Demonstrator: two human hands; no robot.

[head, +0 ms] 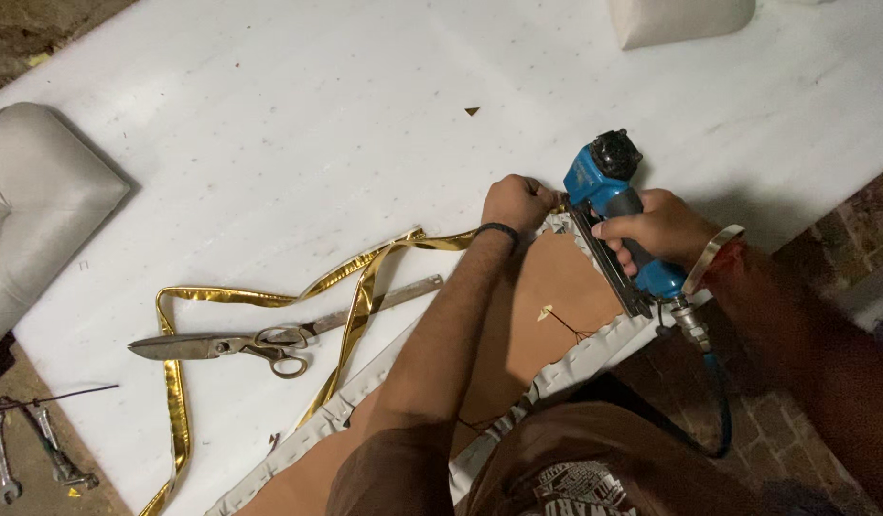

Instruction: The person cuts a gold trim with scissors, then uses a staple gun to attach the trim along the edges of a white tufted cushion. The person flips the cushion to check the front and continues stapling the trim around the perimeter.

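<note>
Two hands work at the far corner of a brown board [518, 325] edged with white fabric [594, 355], which lies across a white tabletop [298, 115]. Right hand [663, 229] has its fingers wrapped tight round the handle of a blue staple gun [613, 215], its nose set against the fabric edge at the corner, an air hose [719, 401] trailing from its base. Left hand [518, 203], fingers curled shut, pinches the end of a gold ribbon [269, 298] and the fabric just beside the gun's nose. From there the ribbon loops back across the tabletop and over a pair of large scissors [269, 342] lying near the board. A grey cushion [40, 201] sits at the left edge, spanners [26, 449] lie on the floor below, and a white cushion [680, 17] rests at the far side. With the left fingers so close to the nose, a slip of the gun could drive a staple into them; slack in the ribbon could fix it crooked.
</note>
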